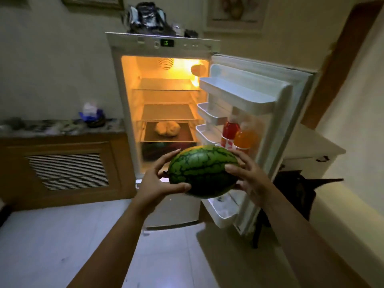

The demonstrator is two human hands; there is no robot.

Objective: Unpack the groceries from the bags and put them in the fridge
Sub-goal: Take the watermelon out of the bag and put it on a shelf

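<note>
I hold a small striped green watermelon in front of the open fridge. My left hand grips its left end, thumb curled under the near side. On the right end, my right hand wraps around it. The melon hangs at the height of the fridge's lowest compartment. Inside, two glass shelves are bare and a pale bagged lump lies on the third shelf. Dark items sit in the bottom drawer behind the melon.
The fridge door stands open to the right, with a red bottle and an orange bottle in a lower rack. A dark bag sits on top of the fridge. A marble counter runs at left; white floor lies below.
</note>
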